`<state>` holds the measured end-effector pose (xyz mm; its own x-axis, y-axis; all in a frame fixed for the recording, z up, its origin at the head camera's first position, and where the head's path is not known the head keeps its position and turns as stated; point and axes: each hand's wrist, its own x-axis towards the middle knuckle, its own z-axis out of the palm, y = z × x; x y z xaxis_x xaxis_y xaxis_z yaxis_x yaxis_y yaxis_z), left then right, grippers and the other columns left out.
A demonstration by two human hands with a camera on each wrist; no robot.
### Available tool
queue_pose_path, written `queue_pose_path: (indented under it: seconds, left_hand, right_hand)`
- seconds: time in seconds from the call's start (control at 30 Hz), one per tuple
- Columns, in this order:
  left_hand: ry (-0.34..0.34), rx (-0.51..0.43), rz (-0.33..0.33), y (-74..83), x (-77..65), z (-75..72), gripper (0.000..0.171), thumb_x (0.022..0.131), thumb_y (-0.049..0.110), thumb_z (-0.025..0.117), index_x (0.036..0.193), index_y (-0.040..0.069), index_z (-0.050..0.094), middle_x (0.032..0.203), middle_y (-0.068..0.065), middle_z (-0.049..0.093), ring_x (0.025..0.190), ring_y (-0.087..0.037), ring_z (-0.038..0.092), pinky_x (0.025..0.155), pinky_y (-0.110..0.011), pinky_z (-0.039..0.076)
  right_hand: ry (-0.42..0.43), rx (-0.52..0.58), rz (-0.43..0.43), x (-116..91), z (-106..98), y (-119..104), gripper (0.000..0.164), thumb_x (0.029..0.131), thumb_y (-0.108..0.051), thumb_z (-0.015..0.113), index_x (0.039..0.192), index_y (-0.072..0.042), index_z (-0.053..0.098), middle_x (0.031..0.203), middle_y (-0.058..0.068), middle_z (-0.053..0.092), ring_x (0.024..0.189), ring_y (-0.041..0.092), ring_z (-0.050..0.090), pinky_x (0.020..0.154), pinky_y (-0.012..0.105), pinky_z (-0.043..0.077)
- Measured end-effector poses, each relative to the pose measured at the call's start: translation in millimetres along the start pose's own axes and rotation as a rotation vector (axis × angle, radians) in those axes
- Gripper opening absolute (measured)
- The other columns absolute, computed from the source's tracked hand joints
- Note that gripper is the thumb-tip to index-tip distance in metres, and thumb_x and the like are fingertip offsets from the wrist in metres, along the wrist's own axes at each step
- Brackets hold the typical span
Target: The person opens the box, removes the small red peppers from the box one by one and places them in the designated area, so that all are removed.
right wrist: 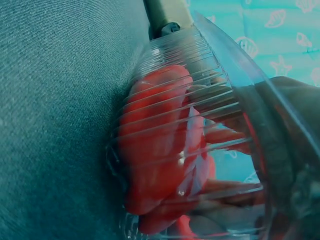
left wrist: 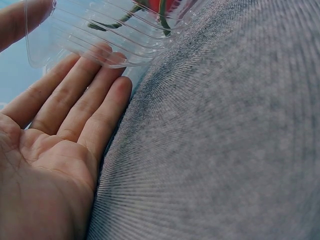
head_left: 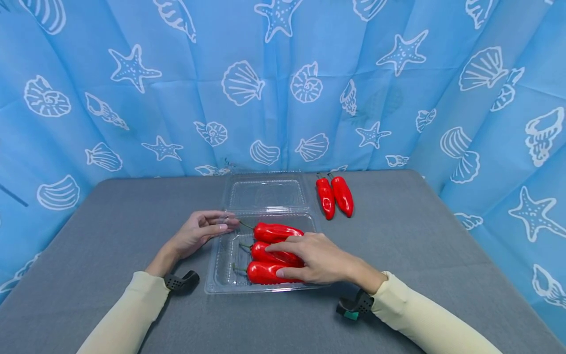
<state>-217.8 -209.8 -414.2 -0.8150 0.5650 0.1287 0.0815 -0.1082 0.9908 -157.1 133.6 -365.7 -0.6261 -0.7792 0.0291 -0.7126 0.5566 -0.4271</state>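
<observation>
In the head view, three red peppers with thin green stems lie side by side in a clear plastic clamshell box (head_left: 223,268): a far pepper (head_left: 271,231), a middle pepper (head_left: 262,250) and a near pepper (head_left: 261,273). My right hand (head_left: 320,258) reaches over the box's right side, its spread fingers and thumb resting on the peppers. Through the plastic, the right wrist view shows the peppers (right wrist: 155,145) close to those fingers. At the box's upper left edge is my left hand (head_left: 205,228), its long fingers nearly straight against the ribbed wall (left wrist: 135,42), thumb by the rim.
The box's lid (head_left: 267,191) lies folded back behind it, near the blue curtain (head_left: 274,118). Two more red peppers (head_left: 326,199) lie to the right of the lid on the grey cloth-covered table (head_left: 398,246). Each wrist wears a black camera band (head_left: 181,281).
</observation>
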Motion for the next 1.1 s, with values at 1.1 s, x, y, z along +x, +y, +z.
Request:
queue_pose_path:
  seconds: [1.1]
  left_hand:
    - [-0.003,0.031,0.004,-1.4,-0.2,-0.6,0.049,0.099,0.001,0.057,0.141,-0.018,0.043,0.127,-0.011,0.069,0.12,-0.019,0.065,0.103,-0.031,0.05]
  right_hand:
    - [0.024,0.119,0.06,0.3,-1.9,0.3,0.07,0.084,-0.049,0.077,0.145,-0.023,0.055,0.138,-0.002,0.06,0.119,0.015,0.054,0.099,0.05,0.045]
